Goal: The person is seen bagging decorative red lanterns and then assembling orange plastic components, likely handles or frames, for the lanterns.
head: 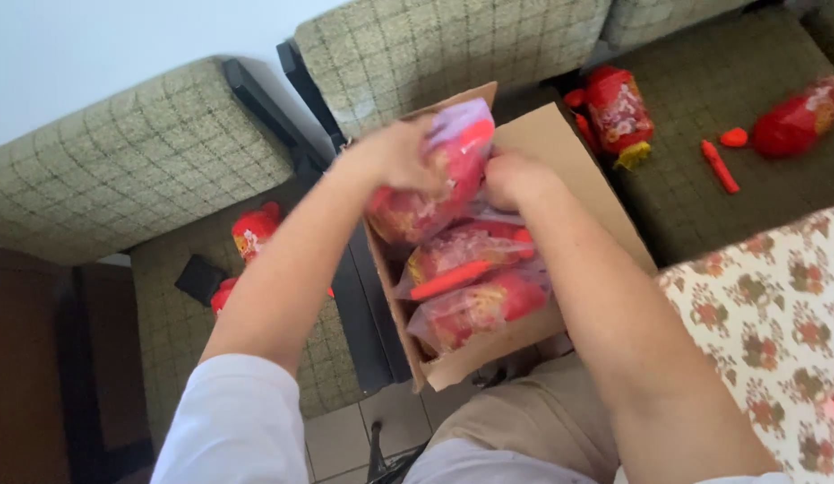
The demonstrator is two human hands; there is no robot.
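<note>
my left hand [397, 154] grips top of clear bag of red items [430, 184], held over far end of cardboard box [574, 166]. right hand [515, 177] curled, pressing bags inside. i judge: lower slowly, seat flat beside packed bags [471, 282].

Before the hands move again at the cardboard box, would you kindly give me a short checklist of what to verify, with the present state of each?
1. Left hand has a grip on the top clear bag of red items: ok, fingers wrap its upper end.
2. Right hand is in contact with a bag: cannot tell, fingertips are hidden behind the bags.
3. Cardboard box is open and steady on the lap: ok, flaps are up.
4. Room left in the box: not ok, packed bags fill it to the rim.
5. Loose red pieces on the right sofa seat lie apart from the box: ok.
</note>
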